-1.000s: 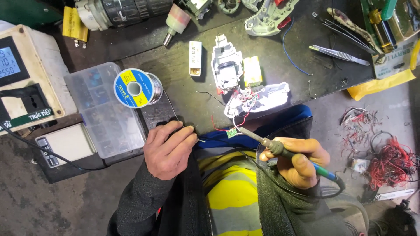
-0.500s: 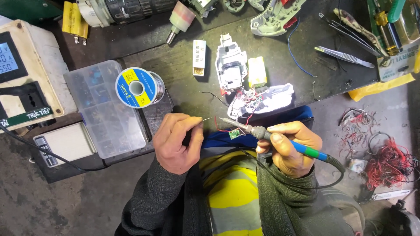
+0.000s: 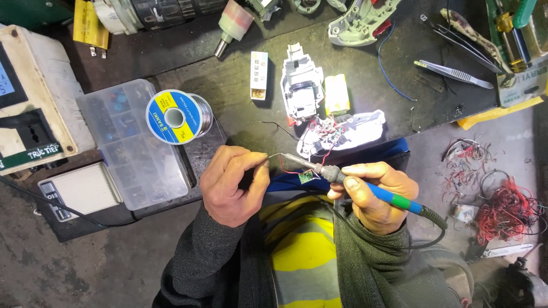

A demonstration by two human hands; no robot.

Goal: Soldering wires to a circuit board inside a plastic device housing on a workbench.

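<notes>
Cluttered dark tabletop [image 3: 240, 85]; our left hand [image 3: 234, 183] pinching solder wire [image 3: 275, 155], right hand [image 3: 374, 194] gripping soldering iron [image 3: 348, 181] beside tiny green board [image 3: 304, 177].

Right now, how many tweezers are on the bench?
2. Silver metal tweezers lie at the bench's upper right; thin dark tweezers lie just above them, near the green tool tray. More may be hidden in that tray.

The light is even and soft, fairly bright — daylight-like, with no hard shadows. The dark counter [image 3: 240, 85] soaks it up, though a pale sheen shows near its middle. The solder spool [image 3: 178, 117] glints a little (its metal side only). Focus is sharp throughout — slight stretching shows toward the corners.
</notes>
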